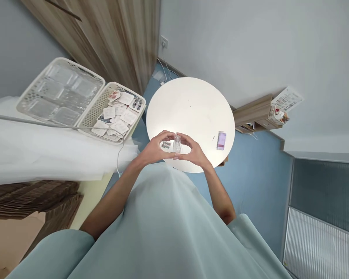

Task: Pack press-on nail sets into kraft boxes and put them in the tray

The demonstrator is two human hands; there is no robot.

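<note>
The round white worktop [192, 104] carries two rows of small grey pieces [165, 145] toward its near left edge; at right lie a pixelated purple rectangular item [222, 140] and, just beside it, a small dark speck [213, 138].

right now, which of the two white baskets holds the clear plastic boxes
The basket farther from the round table; the nearer basket holds mostly white cards instead.

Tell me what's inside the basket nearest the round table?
The basket holds piled white cards and some dark pieces. Whatever lies under the top cards is covered.
</note>
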